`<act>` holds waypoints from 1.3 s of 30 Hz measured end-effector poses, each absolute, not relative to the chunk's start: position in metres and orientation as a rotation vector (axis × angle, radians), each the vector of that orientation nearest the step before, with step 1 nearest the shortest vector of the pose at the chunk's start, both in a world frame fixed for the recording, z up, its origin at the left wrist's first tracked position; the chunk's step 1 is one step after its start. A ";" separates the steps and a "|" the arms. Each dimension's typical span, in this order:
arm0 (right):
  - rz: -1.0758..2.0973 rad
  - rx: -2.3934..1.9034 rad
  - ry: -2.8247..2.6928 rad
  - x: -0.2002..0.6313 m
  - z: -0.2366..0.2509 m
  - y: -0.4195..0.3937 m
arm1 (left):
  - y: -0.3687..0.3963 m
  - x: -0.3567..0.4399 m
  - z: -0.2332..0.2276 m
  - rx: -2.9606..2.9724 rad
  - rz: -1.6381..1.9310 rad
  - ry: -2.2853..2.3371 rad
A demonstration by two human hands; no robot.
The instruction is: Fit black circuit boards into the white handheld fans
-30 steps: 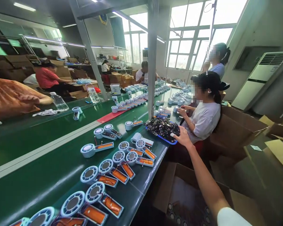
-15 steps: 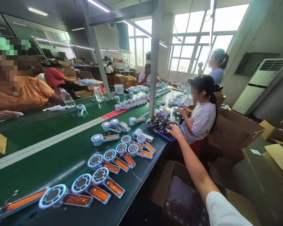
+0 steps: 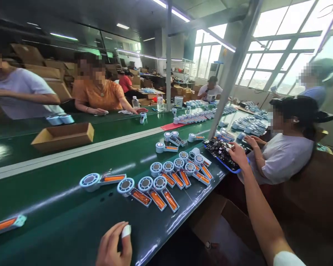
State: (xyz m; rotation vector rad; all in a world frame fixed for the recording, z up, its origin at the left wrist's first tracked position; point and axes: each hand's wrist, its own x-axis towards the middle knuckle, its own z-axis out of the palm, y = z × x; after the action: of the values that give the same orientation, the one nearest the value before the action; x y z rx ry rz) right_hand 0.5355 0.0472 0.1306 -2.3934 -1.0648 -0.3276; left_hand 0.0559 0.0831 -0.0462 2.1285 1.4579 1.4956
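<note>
Reaching right hand [image 3: 238, 155] rests fingers-down on tray of dark parts [image 3: 220, 151] at two o'clock, grip unclear. Left hand [image 3: 115, 245] loosely open at six o'clock above green surface [image 3: 72, 218], empty. Fan units [image 3: 161, 184] lie in rows between, orange innards exposed, uncovered.

A long green table [image 3: 72, 207] carries rows of white fan shells with orange inserts [image 3: 166, 184], a blue tray of dark parts [image 3: 224, 153], an open cardboard box [image 3: 62, 137], and what looks like a clear bottle [image 3: 160, 102] farther off.
</note>
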 end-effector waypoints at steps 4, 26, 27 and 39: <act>0.078 -2.024 -1.305 0.413 0.095 0.058 | 0.062 0.091 -0.029 1.649 1.098 1.163; 0.206 -1.933 -2.176 0.209 0.026 0.070 | 0.105 0.056 -0.005 0.983 1.245 1.410; 0.239 -1.901 -2.183 0.212 0.035 0.072 | 0.108 0.055 -0.005 0.990 1.238 1.417; 0.515 -1.626 -2.774 0.141 0.088 0.306 | 0.115 0.054 -0.011 1.114 1.200 1.348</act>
State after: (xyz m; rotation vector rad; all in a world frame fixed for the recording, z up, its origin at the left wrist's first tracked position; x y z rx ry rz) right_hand 0.1414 0.3064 0.0878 -1.6264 -2.7739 0.5153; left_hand 0.0538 0.1149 -0.0114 1.1142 1.3482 1.2001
